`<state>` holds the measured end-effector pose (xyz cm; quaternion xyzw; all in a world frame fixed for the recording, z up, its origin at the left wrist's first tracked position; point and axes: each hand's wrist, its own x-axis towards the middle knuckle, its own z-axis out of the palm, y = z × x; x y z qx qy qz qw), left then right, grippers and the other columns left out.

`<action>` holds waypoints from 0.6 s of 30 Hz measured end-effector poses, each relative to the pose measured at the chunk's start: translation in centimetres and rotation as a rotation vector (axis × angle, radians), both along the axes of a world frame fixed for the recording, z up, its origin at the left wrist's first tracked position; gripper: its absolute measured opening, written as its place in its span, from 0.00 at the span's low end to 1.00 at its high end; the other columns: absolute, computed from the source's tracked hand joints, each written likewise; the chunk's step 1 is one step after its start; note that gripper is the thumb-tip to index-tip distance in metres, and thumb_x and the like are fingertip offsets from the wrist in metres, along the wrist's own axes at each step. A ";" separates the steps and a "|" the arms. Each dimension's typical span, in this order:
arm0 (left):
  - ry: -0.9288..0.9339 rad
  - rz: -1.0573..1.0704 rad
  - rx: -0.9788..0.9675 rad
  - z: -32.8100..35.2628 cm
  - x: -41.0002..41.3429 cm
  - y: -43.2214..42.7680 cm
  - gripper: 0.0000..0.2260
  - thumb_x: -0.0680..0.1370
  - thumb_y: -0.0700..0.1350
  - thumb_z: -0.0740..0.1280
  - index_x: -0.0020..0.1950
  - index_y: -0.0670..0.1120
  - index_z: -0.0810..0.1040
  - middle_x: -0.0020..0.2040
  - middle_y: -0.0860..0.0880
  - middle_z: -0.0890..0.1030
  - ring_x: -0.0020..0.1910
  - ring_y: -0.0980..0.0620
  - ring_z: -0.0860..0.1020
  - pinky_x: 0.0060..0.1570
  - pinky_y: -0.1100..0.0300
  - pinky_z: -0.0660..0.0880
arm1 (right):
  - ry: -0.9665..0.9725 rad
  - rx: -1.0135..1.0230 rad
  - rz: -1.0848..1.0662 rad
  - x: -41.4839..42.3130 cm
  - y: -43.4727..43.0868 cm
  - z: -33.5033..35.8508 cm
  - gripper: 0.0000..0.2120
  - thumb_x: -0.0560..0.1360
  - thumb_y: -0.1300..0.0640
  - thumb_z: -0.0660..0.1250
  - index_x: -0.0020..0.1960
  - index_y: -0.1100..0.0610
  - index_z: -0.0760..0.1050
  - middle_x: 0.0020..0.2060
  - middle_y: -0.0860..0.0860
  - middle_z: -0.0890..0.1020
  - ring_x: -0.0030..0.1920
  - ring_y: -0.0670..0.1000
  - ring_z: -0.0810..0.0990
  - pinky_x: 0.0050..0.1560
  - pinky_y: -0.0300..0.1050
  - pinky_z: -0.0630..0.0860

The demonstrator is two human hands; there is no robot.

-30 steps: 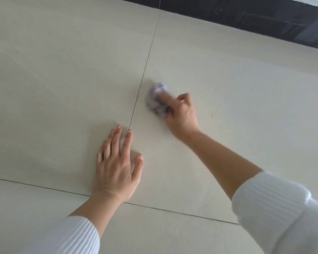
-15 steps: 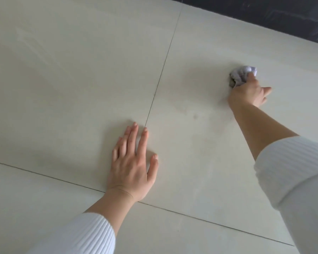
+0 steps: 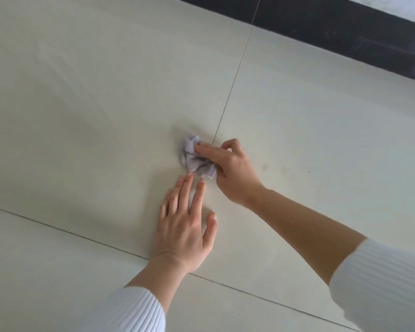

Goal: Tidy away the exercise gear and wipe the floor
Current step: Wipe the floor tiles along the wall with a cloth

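Now | right hand (image 3: 235, 173) grips crumpled cloth (image 3: 194, 156) on floor (image 3: 82, 116) | left hand (image 3: 185, 226) flat, fingertips just beside cloth | dark skirting (image 3: 333, 32) beyond

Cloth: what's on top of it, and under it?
The right hand grips the crumpled cloth from above, index finger across it. Under it is pale floor tile; the covered patch cannot be seen.

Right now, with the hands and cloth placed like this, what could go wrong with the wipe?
The cloth is bunched into a small wad in the right hand, so each pass likely covers little; the faint smudge beside that hand could be missed. The left hand lies flat on the floor with fingertips almost at the wad: a stroke toward it may bump them, and the palm may leave prints.
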<state>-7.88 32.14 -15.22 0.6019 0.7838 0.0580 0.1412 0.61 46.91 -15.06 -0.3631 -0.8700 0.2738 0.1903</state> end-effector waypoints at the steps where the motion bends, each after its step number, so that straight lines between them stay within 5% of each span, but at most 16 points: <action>1: -0.005 0.000 -0.004 0.0 0.0 0.0 0.30 0.76 0.57 0.54 0.76 0.46 0.61 0.77 0.43 0.60 0.76 0.45 0.58 0.73 0.50 0.53 | -0.028 -0.011 0.092 1.2 -0.3 0.1 0.27 0.70 0.71 0.59 0.65 0.54 0.76 0.59 0.49 0.81 0.47 0.55 0.68 0.49 0.51 0.75; 4: -0.019 -0.002 0.008 0.0 -0.1 -0.1 0.30 0.76 0.56 0.55 0.76 0.45 0.62 0.77 0.43 0.58 0.76 0.45 0.58 0.73 0.49 0.54 | -0.132 0.026 0.069 4.3 3.0 1.0 0.28 0.70 0.71 0.57 0.65 0.51 0.76 0.53 0.52 0.83 0.48 0.58 0.72 0.50 0.49 0.76; 7: -0.028 -0.003 0.032 -0.3 -0.1 -0.1 0.30 0.76 0.56 0.55 0.76 0.45 0.62 0.78 0.43 0.57 0.76 0.45 0.57 0.73 0.50 0.53 | -0.144 0.020 -0.397 5.7 7.7 1.6 0.27 0.74 0.66 0.56 0.67 0.44 0.74 0.46 0.54 0.76 0.50 0.59 0.72 0.56 0.47 0.73; 10: -0.030 -0.009 0.058 -0.6 -0.1 -0.1 0.30 0.76 0.56 0.55 0.76 0.45 0.62 0.78 0.43 0.57 0.75 0.44 0.58 0.73 0.50 0.53 | -0.130 -0.112 -0.739 3.0 8.4 1.6 0.21 0.77 0.63 0.54 0.65 0.48 0.74 0.36 0.44 0.62 0.56 0.57 0.68 0.62 0.46 0.67; 13: -0.023 -0.010 0.069 -0.7 -0.2 -0.3 0.30 0.76 0.56 0.54 0.77 0.45 0.59 0.78 0.43 0.55 0.76 0.45 0.56 0.73 0.50 0.52 | -0.101 -0.087 -0.641 -0.5 5.6 1.5 0.17 0.77 0.61 0.56 0.62 0.50 0.74 0.36 0.46 0.62 0.51 0.55 0.64 0.60 0.49 0.67; 18: -0.023 -0.011 0.112 -0.7 -0.2 -0.2 0.31 0.77 0.56 0.49 0.78 0.44 0.55 0.79 0.44 0.53 0.77 0.47 0.52 0.74 0.52 0.48 | -0.104 -0.109 -0.296 -0.2 1.7 1.1 0.21 0.78 0.59 0.60 0.68 0.43 0.72 0.48 0.54 0.67 0.54 0.55 0.66 0.61 0.46 0.67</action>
